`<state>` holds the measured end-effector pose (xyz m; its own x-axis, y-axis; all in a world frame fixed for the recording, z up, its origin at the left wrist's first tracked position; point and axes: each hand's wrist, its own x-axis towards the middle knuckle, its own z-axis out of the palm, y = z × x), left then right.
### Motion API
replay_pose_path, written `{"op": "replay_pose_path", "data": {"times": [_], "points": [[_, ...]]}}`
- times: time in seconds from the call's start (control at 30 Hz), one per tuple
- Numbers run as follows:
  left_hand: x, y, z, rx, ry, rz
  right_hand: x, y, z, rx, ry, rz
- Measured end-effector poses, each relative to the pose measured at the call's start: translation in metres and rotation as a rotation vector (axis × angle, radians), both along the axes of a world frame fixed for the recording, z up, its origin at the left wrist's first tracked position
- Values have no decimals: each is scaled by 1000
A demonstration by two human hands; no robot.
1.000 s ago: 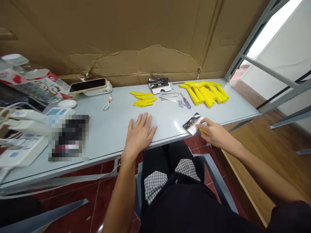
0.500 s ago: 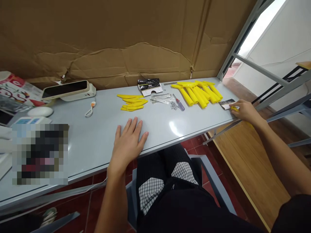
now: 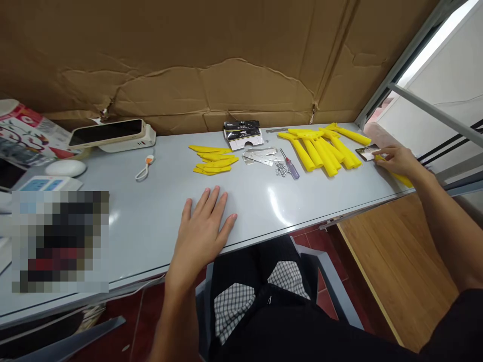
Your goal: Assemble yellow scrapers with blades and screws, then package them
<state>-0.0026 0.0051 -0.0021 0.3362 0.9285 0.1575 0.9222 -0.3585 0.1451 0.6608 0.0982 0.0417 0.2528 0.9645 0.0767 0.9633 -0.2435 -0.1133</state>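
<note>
My left hand (image 3: pixel 202 226) lies flat on the grey tabletop with fingers spread, holding nothing. At the table's right end, my right hand (image 3: pixel 400 162) is closed around a yellow plastic handle (image 3: pixel 404 179), whose middle is hidden by the fingers. Just left of those fingertips is a small dark and white card package (image 3: pixel 367 152). Further left lies a pile of yellow handles (image 3: pixel 320 148). Beside it are a screwdriver (image 3: pixel 292 168), a heap of small screws (image 3: pixel 282 170) and several metal blades (image 3: pixel 261 155). Flat yellow strips (image 3: pixel 213 161) lie beyond my left hand.
Black and white packages (image 3: pixel 243 134) stand at the back against a cardboard sheet (image 3: pixel 181 60). On the left are a phone (image 3: pixel 107 134) on a white device, a mouse (image 3: pixel 65 168), a looped strap (image 3: pixel 145 168) and a blurred-out object (image 3: pixel 60 241). A metal frame (image 3: pixel 426 105) rises at right.
The view has shifted slightly. My right hand sits further right, with more of the yellow handle showing below it. The rightmost handle of the pile now points further right. My left hand stays flat.
</note>
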Motion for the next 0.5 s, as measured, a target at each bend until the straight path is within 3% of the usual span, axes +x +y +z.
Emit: {"op": "replay_pose_path", "data": {"times": [0.13,0.23,0.33,0.5], "points": [[-1,-1,-1,7,-12,1,17,-20,-1,14,-7,-83],[-1,-1,-1,12,-5,4,28,-21,7,36,-37,-166],[-2,0,-2,20,1,-3,32,-5,17,111,-76,-226],[-3,0,-3,17,5,6,14,50,28,164,-109,-199]]}}
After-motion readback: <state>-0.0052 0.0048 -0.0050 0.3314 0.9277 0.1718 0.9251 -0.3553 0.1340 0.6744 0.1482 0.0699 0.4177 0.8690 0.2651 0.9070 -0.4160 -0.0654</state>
